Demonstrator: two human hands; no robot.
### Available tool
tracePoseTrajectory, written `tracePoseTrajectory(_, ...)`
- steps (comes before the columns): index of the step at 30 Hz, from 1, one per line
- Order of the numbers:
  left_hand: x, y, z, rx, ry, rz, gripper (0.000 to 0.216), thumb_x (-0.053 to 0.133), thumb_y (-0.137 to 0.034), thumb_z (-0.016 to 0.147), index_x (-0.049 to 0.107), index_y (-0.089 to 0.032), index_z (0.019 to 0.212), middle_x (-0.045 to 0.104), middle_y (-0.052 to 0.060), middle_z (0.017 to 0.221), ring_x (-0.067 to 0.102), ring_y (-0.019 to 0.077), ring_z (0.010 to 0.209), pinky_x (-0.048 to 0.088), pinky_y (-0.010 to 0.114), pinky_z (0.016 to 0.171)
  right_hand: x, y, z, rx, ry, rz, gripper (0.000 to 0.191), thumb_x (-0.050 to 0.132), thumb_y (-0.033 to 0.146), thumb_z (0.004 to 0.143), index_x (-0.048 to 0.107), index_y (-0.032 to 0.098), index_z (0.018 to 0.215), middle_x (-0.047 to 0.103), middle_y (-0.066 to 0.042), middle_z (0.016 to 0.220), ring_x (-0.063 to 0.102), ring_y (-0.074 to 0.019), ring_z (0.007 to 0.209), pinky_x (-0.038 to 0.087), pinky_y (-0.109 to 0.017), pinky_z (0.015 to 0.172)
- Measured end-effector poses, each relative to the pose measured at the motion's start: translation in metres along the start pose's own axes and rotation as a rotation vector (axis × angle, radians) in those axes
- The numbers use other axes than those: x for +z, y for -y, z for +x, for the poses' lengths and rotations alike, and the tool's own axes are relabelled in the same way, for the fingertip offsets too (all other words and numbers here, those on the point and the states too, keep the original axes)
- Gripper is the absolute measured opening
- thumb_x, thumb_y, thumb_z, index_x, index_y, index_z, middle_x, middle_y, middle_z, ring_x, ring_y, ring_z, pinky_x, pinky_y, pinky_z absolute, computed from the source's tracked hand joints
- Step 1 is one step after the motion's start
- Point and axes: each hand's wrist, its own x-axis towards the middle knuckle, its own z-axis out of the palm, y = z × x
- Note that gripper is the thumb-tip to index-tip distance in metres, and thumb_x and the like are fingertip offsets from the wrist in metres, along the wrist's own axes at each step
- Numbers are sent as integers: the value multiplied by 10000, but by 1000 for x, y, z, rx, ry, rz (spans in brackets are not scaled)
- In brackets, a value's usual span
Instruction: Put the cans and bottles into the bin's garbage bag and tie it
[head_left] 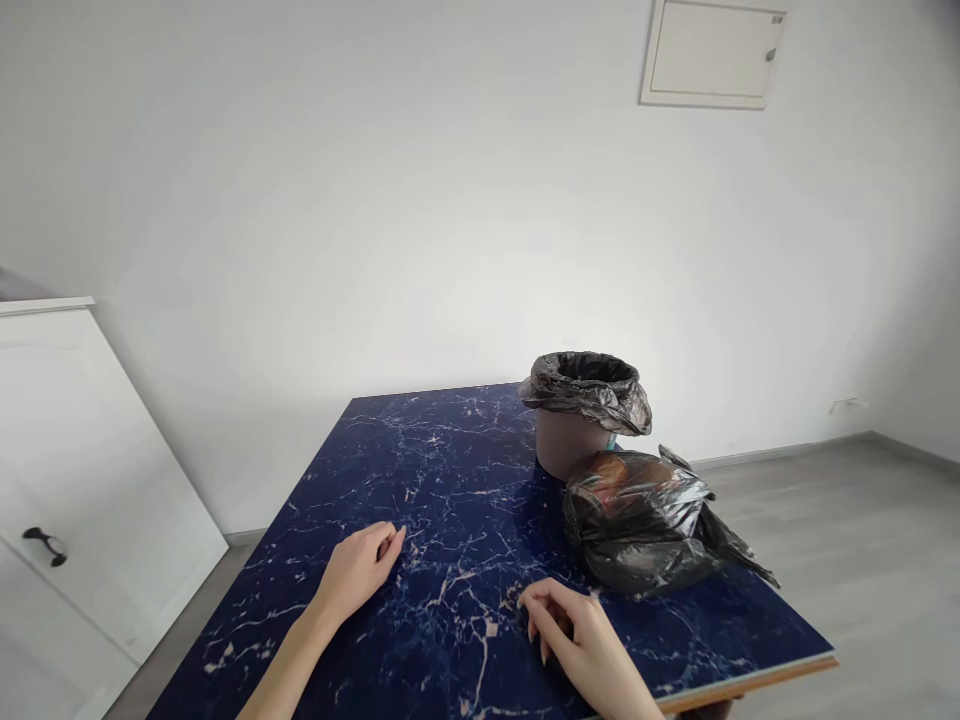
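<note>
My left hand (358, 570) rests on the dark blue marbled table (420, 450), fingers loosely curled, with nothing in it. My right hand (577, 635) lies on the table near the front edge, fingers bent downward and empty, a short way left of a filled black plastic bag (645, 520). The bag lies on the table's right side with something orange-brown showing through its top. Behind it stands a small brown bin (566, 440) lined with a black bag (585, 390), its mouth open.
A white wall stands behind the table, with a white panel door (711, 52) high up on it. A white cabinet (82, 480) with a black handle leans at the left. Grey floor extends to the right of the table.
</note>
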Motion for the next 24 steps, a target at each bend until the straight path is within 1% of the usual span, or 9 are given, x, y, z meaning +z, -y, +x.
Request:
tracePoseTrajectory(14,0,-1,0,2,-14,-4,486,368,-559,1052,400,-235,692,551,-7,651,518,175,572,311,293,593,0,-1,1,-13,-10,-13,493,461,632,1064,700,209,978,691,-12,770,637,-156,642,456,-260,633)
tracePoseTrajectory(24,1,1,0,10,-3,-3,490,357,-563,1057,383,-236,694,547,-11,649,521,174,567,311,291,591,-1,1,1,-7,-8,-10,486,458,621,1069,699,207,990,695,-16,778,645,-158,648,460,-260,635)
